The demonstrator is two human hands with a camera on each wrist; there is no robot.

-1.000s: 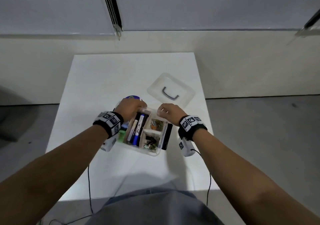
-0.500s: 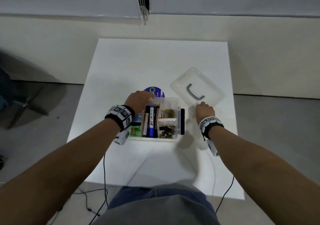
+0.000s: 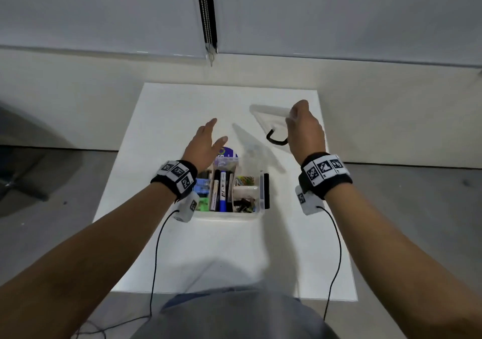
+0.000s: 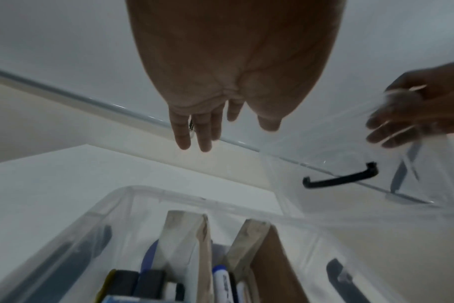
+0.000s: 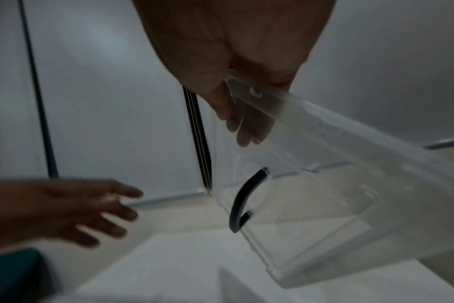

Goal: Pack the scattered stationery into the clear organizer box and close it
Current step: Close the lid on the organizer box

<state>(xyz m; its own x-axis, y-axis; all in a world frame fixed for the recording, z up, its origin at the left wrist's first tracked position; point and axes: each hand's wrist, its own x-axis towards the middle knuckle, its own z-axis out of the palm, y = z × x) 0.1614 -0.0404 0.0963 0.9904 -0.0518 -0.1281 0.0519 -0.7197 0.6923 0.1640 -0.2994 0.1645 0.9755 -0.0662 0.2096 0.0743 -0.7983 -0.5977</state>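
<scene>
The clear organizer box (image 3: 257, 215) (image 4: 111, 205) stands on the white table, uncovered, with markers (image 3: 223, 190), coloured paper clips (image 3: 246, 181), black binder clips and small blue and green items in its compartments. My right hand (image 3: 303, 127) (image 5: 236, 106) grips the edge of the clear lid (image 3: 271, 119) (image 5: 350, 184), which has a dark handle (image 3: 276, 138) (image 5: 244, 196), and holds it tilted in the air behind and to the right of the box. My left hand (image 3: 208, 140) (image 4: 210, 131) hovers above the box's far left corner with straight fingers, holding nothing.
A round blue tape roll (image 3: 227, 152) lies just behind the box. The white table (image 3: 169, 119) has a wall behind it and grey floor on both sides. A black blind cord (image 3: 207, 12) hangs at the wall. Wrist cables trail off the table's front edge.
My right hand has gone from the box rim to the lid, taken hold of it and raised it off the table. My left hand has left the box and lifted, fingers straightened.
</scene>
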